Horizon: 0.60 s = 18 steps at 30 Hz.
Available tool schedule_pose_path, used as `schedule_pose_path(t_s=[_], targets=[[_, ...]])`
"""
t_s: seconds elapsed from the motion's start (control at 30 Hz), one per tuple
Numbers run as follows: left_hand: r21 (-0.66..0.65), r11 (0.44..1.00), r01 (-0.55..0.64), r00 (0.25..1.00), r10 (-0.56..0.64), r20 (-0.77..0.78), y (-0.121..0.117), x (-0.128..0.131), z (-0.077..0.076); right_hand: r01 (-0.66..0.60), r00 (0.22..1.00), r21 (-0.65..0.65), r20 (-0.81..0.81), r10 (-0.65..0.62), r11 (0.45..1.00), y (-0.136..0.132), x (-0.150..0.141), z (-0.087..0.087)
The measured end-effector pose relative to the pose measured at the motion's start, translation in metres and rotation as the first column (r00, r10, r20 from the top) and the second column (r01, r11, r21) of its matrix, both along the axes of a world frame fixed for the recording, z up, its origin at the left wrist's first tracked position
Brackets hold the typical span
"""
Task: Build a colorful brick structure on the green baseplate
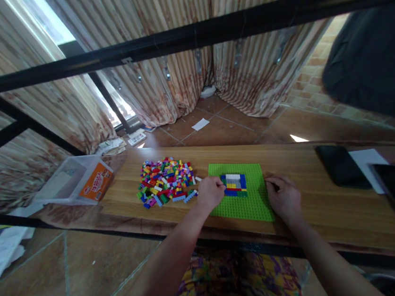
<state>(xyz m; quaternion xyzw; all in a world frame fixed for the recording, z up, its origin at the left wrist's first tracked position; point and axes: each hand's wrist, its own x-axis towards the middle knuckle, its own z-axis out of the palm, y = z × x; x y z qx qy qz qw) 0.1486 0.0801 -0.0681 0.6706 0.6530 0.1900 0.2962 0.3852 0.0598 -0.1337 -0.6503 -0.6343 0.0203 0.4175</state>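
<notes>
A green studded baseplate lies on the wooden board, with a small build of blue, white, grey, yellow and red bricks near its middle. My left hand is closed at the build's left side, over the plate's left edge. Its fingertips are pressed together, and whatever they hold is hidden. At the plate's right edge rests my right hand, its fingers curled and the thumb near the forefinger; I cannot make out anything in it. Left of my left hand is a pile of loose coloured bricks.
A clear plastic box with an orange label stands at the board's left end. Two dark phones and a white paper lie at the right. A black metal rail crosses beyond the board, before striped curtains.
</notes>
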Motion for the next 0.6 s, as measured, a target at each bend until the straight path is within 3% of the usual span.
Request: schedule_pose_path(t_s=[0.37, 0.6], targets=[[0.026, 0.999, -0.047, 0.998, 0.048, -0.032, -0.008, -0.003, 0.013, -0.018, 1.000, 0.026, 0.018, 0.018, 0.999, 0.002, 0.000, 0.001], [-0.013, 0.995, -0.096, 0.995, 0.096, 0.004, -0.010, -0.005, 0.005, -0.022, 1.000, 0.028, 0.004, 0.022, 0.999, 0.002, -0.001, 0.002]])
